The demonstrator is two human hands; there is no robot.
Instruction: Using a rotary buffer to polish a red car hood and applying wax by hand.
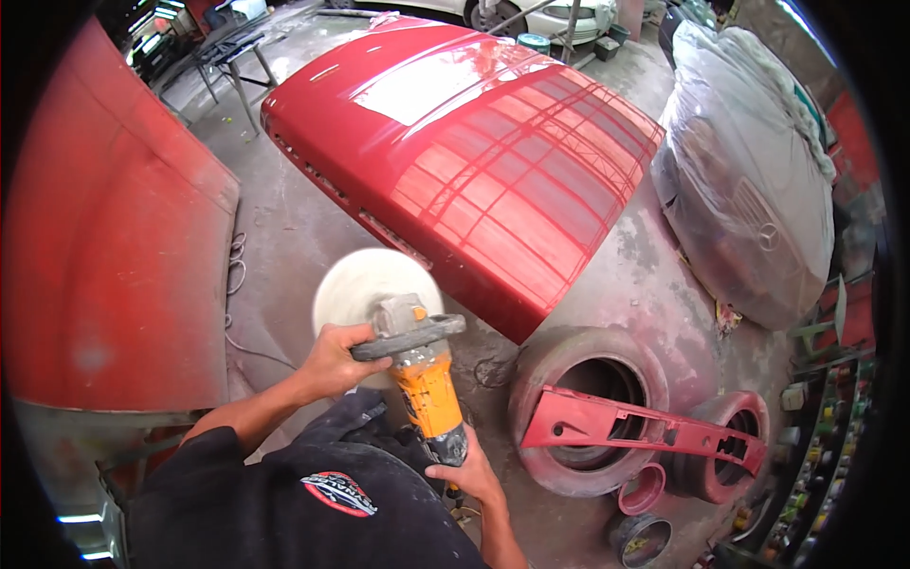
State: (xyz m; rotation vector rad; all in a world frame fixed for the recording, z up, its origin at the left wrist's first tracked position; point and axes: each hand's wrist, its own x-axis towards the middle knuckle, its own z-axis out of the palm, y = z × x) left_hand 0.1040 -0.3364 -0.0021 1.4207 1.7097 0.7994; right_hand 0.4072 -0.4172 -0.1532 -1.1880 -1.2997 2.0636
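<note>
Orange polisher (pixel 428 391), round whitish pad (pixel 353 284)

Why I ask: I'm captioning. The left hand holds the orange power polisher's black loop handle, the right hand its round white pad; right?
Only the right hand is wrong: the head view shows it on the black rear end of the polisher.

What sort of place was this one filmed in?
Probably an auto body or paint shop: the person holds a yellow-and-black power polisher with a pale round pad, a glossy red car panel lies ahead, and a white car stands behind.
</note>
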